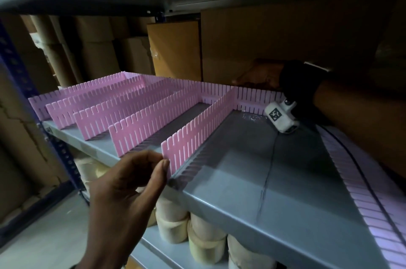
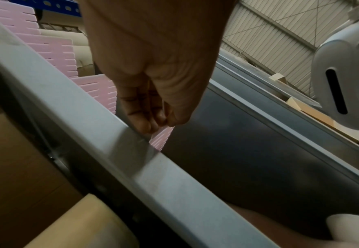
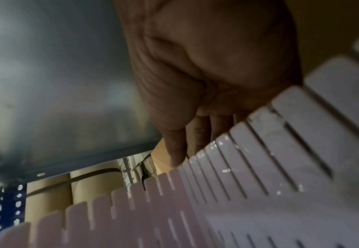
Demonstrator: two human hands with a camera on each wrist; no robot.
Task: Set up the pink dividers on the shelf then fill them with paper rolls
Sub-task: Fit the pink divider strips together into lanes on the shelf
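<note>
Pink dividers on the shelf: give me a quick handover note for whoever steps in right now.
Left hand pinches the front end of the nearest upright divider. Right hand is at the back strip; its grip is unclear. Five cross dividers stand slotted into that strip on the shelf. One more divider lies along the right side, not yet slotted. Paper rolls wait on the shelf below; none loaded.

1. The pink dividers are slotted plastic strips with comb-like top edges. Five stand upright on the grey shelf, running from front to back, side by side with gaps between.
2. A long pink strip runs across the back; the upright ones meet it.
3. Another pink strip lies along the right edge.
4. Cream paper rolls stand on the lower shelf, beneath the dividers.
</note>
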